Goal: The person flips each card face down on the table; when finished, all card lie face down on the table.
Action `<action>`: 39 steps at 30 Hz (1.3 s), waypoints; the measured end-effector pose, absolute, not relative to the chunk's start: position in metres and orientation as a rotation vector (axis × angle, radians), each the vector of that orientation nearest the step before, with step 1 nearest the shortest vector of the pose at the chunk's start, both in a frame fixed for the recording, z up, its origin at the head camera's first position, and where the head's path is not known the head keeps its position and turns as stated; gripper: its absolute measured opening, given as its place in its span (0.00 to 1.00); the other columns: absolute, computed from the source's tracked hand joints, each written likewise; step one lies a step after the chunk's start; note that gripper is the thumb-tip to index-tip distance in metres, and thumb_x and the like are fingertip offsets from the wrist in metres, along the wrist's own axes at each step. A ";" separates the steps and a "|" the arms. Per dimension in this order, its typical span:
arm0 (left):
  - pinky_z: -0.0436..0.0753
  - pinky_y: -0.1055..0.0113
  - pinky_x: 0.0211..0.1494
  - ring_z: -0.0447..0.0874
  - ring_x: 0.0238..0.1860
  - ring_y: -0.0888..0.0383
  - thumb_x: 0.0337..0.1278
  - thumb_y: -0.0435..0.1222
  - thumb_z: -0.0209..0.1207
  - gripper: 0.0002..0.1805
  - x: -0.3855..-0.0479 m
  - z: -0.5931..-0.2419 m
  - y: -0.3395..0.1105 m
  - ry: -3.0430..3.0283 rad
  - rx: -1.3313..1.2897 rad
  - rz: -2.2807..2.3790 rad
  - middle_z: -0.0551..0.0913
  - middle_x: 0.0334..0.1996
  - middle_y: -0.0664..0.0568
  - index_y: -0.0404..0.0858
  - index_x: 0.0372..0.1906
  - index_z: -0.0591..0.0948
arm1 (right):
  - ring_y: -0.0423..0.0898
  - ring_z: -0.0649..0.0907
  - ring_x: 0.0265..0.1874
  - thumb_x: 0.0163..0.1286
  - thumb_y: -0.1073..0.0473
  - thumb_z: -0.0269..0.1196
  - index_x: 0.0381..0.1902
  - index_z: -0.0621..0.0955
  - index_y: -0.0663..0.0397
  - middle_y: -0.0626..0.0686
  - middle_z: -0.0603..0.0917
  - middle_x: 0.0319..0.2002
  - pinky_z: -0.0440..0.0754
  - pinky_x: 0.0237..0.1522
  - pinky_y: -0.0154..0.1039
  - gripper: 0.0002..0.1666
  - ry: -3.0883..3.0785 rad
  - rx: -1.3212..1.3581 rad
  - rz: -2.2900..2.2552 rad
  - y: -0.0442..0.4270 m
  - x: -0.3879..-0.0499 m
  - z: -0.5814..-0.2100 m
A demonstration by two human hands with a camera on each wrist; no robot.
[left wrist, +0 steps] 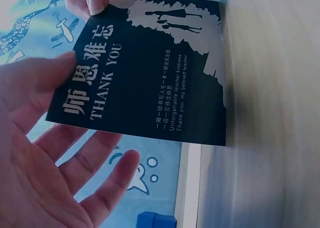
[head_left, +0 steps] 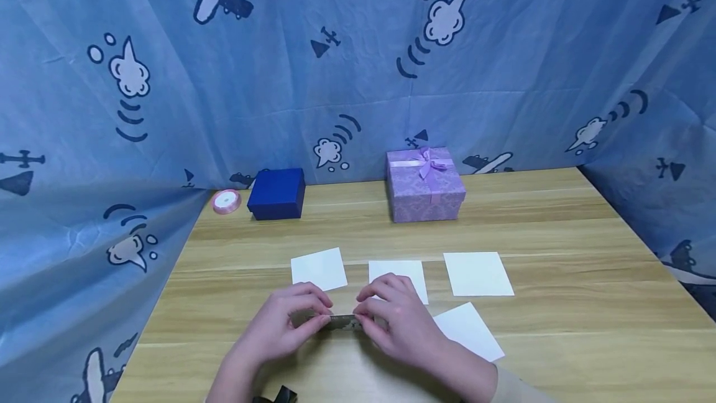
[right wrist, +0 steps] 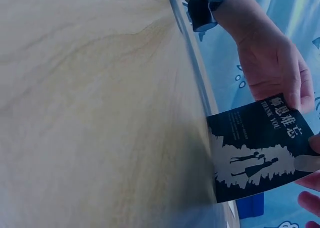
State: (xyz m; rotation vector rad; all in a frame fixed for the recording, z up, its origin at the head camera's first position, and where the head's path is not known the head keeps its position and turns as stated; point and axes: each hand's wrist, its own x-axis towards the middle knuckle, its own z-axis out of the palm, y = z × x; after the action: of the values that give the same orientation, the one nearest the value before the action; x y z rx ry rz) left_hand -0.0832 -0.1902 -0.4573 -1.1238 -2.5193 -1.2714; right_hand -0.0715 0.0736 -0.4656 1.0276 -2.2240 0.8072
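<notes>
A dark thank-you card [left wrist: 135,67] with white lettering and silhouetted figures stands upright, its lower edge at the tabletop. Seen from the head view, only the narrow top edge of the card [head_left: 342,322] shows between the two hands. My left hand [head_left: 285,321] pinches its left end between thumb and fingers, and in the left wrist view the thumb of the left hand [left wrist: 45,138] lies on the printed face. At the other end, my right hand [head_left: 396,316] pinches the card; the right wrist view shows only fingertips of the right hand [right wrist: 312,168] at the frame edge.
Several white paper squares lie beyond and right of the hands, among them one at the left [head_left: 319,269] and one at the right [head_left: 478,273]. Toward the back stand a pink ribbon roll [head_left: 226,201], a blue box [head_left: 276,194] and a purple gift box [head_left: 426,185] with a bow.
</notes>
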 end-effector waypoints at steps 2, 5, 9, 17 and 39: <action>0.84 0.65 0.49 0.84 0.45 0.65 0.67 0.37 0.67 0.04 -0.083 -0.457 -0.190 -2.512 -1.155 -1.286 0.87 0.42 0.59 0.49 0.35 0.88 | 0.40 0.81 0.43 0.58 0.60 0.74 0.32 0.87 0.39 0.38 0.85 0.39 0.74 0.49 0.42 0.08 -2.213 1.059 0.805 0.075 -0.070 -0.465; 0.84 0.66 0.49 0.84 0.45 0.65 0.67 0.38 0.66 0.05 -0.082 -0.457 -0.190 -2.531 -1.186 -1.323 0.87 0.42 0.57 0.48 0.33 0.88 | 0.36 0.80 0.36 0.60 0.59 0.74 0.33 0.87 0.39 0.35 0.84 0.35 0.74 0.44 0.33 0.07 -2.190 1.164 0.823 0.076 -0.069 -0.465; 0.83 0.66 0.46 0.83 0.45 0.65 0.68 0.40 0.65 0.07 -0.081 -0.457 -0.191 -2.608 -1.221 -1.354 0.87 0.43 0.56 0.49 0.32 0.87 | 0.32 0.78 0.30 0.68 0.57 0.70 0.36 0.87 0.40 0.33 0.82 0.31 0.72 0.39 0.25 0.03 -2.185 1.313 0.849 0.076 -0.068 -0.467; 0.83 0.63 0.48 0.83 0.47 0.65 0.70 0.43 0.63 0.08 -0.079 -0.460 -0.191 -2.691 -1.222 -1.360 0.87 0.44 0.57 0.52 0.32 0.86 | 0.29 0.79 0.33 0.75 0.52 0.65 0.39 0.87 0.40 0.34 0.83 0.34 0.76 0.44 0.24 0.05 -2.226 1.382 0.878 0.078 -0.069 -0.468; 0.81 0.66 0.52 0.81 0.44 0.62 0.62 0.44 0.69 0.09 -0.081 -0.458 -0.191 -2.920 -1.226 -1.439 0.84 0.41 0.64 0.52 0.44 0.82 | 0.31 0.81 0.34 0.69 0.48 0.70 0.37 0.87 0.42 0.36 0.84 0.35 0.74 0.42 0.25 0.07 -2.321 1.391 0.896 0.075 -0.064 -0.473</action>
State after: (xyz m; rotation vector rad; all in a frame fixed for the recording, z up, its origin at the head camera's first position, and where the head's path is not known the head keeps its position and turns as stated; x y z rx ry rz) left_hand -0.0806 -0.1914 -0.4579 -1.2256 -2.9196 -1.4390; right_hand -0.0643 0.0749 -0.4726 1.3913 -2.3213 0.8956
